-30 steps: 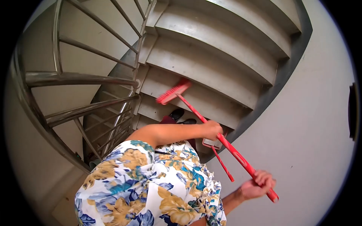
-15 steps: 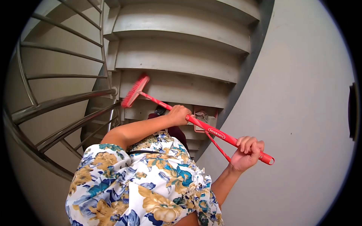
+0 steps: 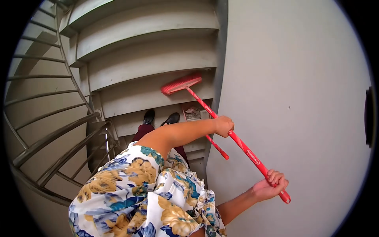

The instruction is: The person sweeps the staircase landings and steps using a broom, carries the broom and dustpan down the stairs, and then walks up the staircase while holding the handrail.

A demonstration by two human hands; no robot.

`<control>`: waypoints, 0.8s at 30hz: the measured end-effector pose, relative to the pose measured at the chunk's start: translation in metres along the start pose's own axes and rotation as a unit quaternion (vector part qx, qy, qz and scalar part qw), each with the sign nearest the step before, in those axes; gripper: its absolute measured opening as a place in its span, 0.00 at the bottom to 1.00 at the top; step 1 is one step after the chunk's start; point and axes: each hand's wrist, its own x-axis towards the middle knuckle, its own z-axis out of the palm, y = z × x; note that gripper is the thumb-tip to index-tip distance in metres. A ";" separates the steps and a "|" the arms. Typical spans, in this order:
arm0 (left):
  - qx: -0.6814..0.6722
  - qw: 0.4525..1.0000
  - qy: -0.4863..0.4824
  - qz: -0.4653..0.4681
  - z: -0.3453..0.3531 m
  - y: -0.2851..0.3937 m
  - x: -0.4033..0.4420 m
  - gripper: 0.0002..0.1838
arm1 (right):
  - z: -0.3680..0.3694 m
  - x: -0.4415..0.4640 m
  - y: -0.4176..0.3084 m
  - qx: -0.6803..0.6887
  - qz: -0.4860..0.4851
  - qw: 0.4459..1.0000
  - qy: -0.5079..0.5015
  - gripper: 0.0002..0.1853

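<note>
A red broom (image 3: 252, 158) slants across the view, its handle held by both of my hands. My left hand (image 3: 224, 126) is wrapped round the middle of the handle, while my right hand (image 3: 271, 185) is closed round it near the top end. The broom's bristle head (image 3: 181, 83) is over a stair tread (image 3: 130, 98), close to the wall side; I cannot tell whether the bristles touch it. Behind my left hand stands a long-handled dustpan (image 3: 192, 113) with greyish debris in it. Its red handle (image 3: 218, 147) leans toward the wall, apart from my hands.
Curving grey stairs rise ahead. A metal railing (image 3: 59, 134) runs along the left, and a plain grey wall (image 3: 300, 79) with a dark skirting strip (image 3: 221, 47) borders the right. My black shoes (image 3: 171, 118) are on a step beside the dustpan.
The broom head has swung from the railing side rightward toward the wall. Both hands, still on the handle, have moved down in view, the left one also rightward. The view has shifted, bringing both shoes into sight.
</note>
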 end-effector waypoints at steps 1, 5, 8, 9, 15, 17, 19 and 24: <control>0.002 1.000 0.007 0.018 -0.004 0.003 0.006 0.05 | 0.002 0.002 -0.004 -0.011 -0.012 1.000 0.018 0.15; -0.013 1.000 -0.014 0.017 -0.020 0.043 0.008 0.05 | -0.015 0.013 -0.036 0.013 -0.054 0.998 -0.019 0.16; -0.018 1.000 -0.009 0.017 -0.033 0.055 0.005 0.09 | -0.030 0.018 -0.043 0.068 -0.063 0.994 -0.052 0.16; -0.017 0.999 -0.016 0.022 -0.036 0.051 0.008 0.09 | -0.034 0.019 -0.039 0.066 -0.065 0.995 -0.044 0.16; 0.035 0.995 0.093 0.013 -0.038 -0.011 0.024 0.07 | -0.015 0.024 0.015 0.081 -0.031 0.993 -0.086 0.15; 0.044 0.999 0.024 0.003 -0.037 -0.019 0.022 0.08 | -0.012 0.015 0.018 0.069 -0.001 0.995 -0.074 0.15; 0.058 0.998 -0.005 0.001 -0.034 -0.020 0.020 0.09 | -0.009 0.006 0.018 0.061 0.015 0.997 -0.041 0.15; 0.060 0.997 -0.047 0.028 -0.020 -0.018 0.010 0.09 | -0.019 -0.015 0.013 0.044 0.039 0.998 0.007 0.14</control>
